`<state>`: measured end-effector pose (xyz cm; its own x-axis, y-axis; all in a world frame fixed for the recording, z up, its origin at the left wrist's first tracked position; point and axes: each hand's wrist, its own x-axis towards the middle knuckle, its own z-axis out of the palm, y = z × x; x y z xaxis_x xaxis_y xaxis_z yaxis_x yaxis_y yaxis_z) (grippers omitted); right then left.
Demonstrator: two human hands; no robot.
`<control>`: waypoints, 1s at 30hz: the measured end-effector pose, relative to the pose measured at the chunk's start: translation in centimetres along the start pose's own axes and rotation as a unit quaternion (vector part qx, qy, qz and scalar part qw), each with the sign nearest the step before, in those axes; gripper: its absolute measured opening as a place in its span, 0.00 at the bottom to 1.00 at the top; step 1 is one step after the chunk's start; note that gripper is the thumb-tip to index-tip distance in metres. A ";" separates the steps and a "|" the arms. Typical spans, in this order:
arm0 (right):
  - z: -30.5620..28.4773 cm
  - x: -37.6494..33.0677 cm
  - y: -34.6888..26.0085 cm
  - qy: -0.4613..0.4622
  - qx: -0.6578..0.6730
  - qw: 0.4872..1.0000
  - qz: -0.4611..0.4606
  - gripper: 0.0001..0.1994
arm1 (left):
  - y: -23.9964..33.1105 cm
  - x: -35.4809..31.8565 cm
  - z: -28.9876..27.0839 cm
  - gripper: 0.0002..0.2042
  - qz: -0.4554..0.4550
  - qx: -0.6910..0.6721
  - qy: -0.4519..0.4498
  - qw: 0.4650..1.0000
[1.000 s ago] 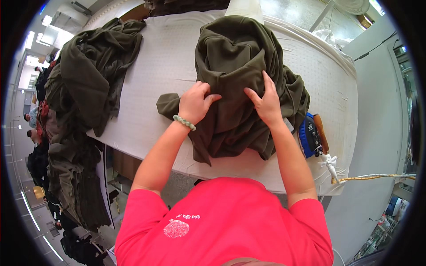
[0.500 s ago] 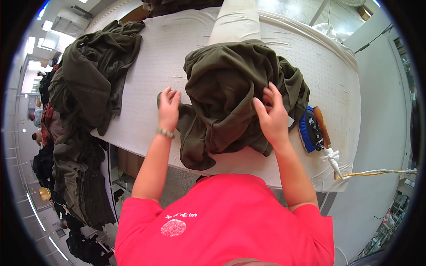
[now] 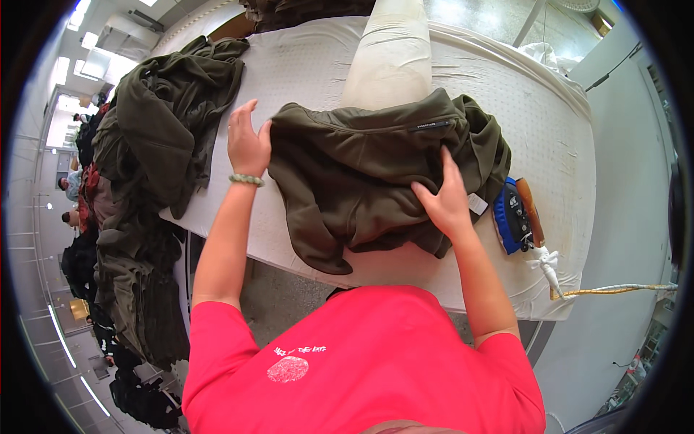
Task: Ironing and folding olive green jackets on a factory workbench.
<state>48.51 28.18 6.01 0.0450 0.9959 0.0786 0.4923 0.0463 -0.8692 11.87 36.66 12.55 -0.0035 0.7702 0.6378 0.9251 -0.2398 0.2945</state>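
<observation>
A dark olive fleece garment [image 3: 354, 173] lies loosely spread on the padded white table before me, with soft folds across it. A small dark label sits on its upper band, and a white tag [image 3: 476, 204] sticks out at its right side. My left hand [image 3: 248, 148], a beaded bracelet at the wrist, is raised at the garment's upper left corner with fingers stretched and thumb apart; whether the thumb touches the cloth I cannot tell. Against the garment's right part rests my right hand [image 3: 447, 199], thumb and fingers spread, fingertips partly hidden by a fold.
To the right stands an iron [image 3: 510, 217] with a blue base and brown handle, its cord [image 3: 614, 289] running off right. A heap of olive garments [image 3: 163, 123] hangs over the table's left end. A white padded arm [image 3: 390, 58] extends behind the garment on the white table [image 3: 549, 145].
The bunched garment has been spread wider to the left, bringing its upper band and dark label into sight. My left hand has moved up and left; my right hand stays nearly in place.
</observation>
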 end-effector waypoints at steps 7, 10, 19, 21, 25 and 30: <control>2.7 3.9 -2.4 0.028 -0.016 0.997 -0.064 0.34 | 7.9 -6.5 4.3 0.26 -0.133 -0.235 -0.244 0.931; 5.9 9.2 0.0 0.084 0.057 0.992 -0.075 0.34 | 7.6 -4.3 8.9 0.29 -0.070 -0.324 -0.210 0.920; 4.8 25.7 4.1 0.079 0.094 0.980 0.158 0.37 | 4.5 6.8 20.4 0.28 -0.003 -0.343 -0.249 0.906; 4.1 26.0 3.4 0.056 0.066 0.983 0.165 0.35 | 4.1 6.9 21.0 0.27 0.006 -0.351 -0.240 0.905; 3.7 21.0 1.1 0.177 -0.059 0.981 0.044 0.28 | 5.5 5.5 18.1 0.24 -0.001 -0.275 -0.178 0.945; 6.5 12.7 -4.3 0.140 -0.096 0.974 -0.148 0.25 | 8.3 2.1 13.6 0.20 0.107 -0.272 -0.166 0.942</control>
<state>41.33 41.09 7.57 0.0983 0.8794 0.4658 0.6722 0.2865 -0.6827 24.73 44.37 6.65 0.3630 0.7913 0.4921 0.5599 -0.6074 0.5636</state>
